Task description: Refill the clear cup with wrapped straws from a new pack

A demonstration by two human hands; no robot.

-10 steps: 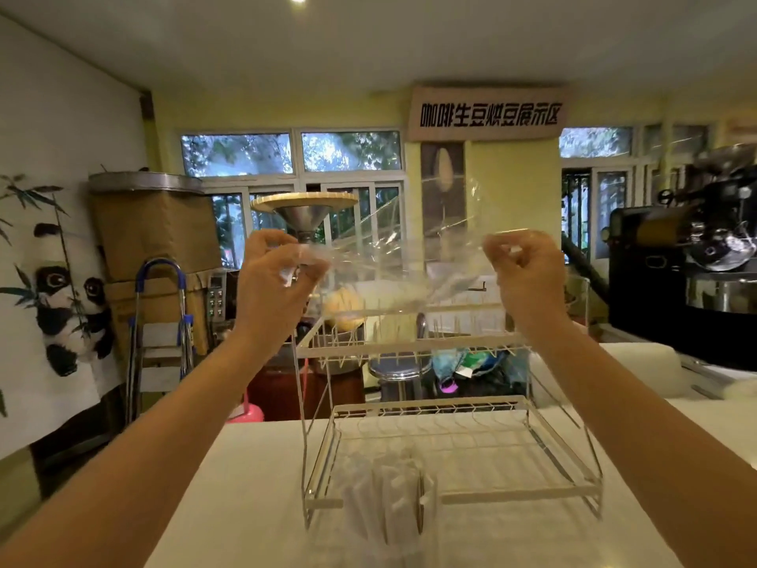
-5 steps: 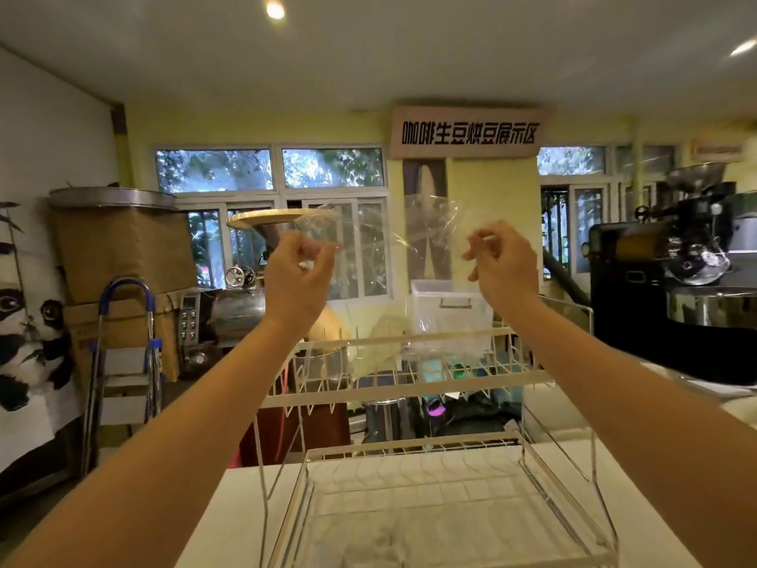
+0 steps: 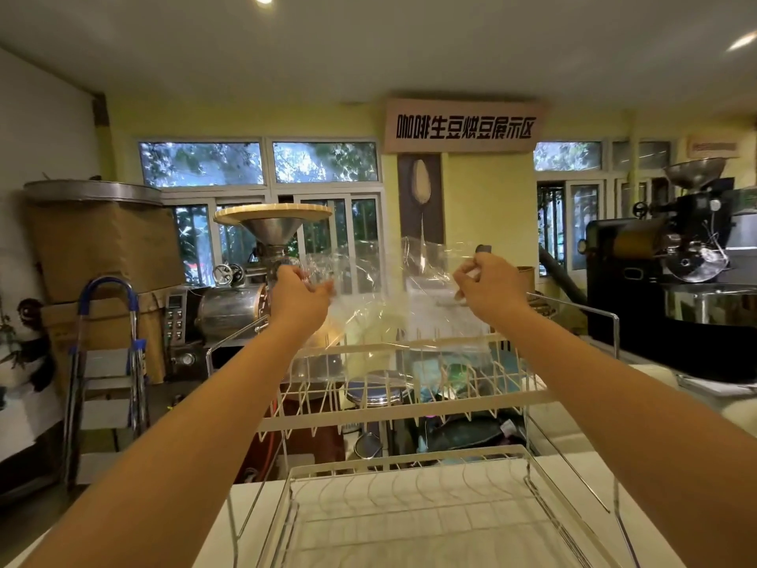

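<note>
A: Both arms up at mid-frame! The left hand (image 3: pixel 301 295) pinches one edge of the crinkled clear plastic pack (image 3: pixel 393 297).

B: And the right hand (image 3: pixel 489 286), fisted, grips the other, above the two-tier white wire rack (image 3: pixel 409 407) on the white counter (image 3: pixel 573 473).

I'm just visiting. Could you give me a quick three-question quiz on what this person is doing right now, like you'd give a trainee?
1. True or false: both hands grip the clear plastic bag.
2. The bag is held: A) above the wire rack B) inside a drawer C) on the floor.
3. Which hand is nearer the metal funnel?

Key: 1 true, left hand and right hand. 2 A. 3 left.
</note>
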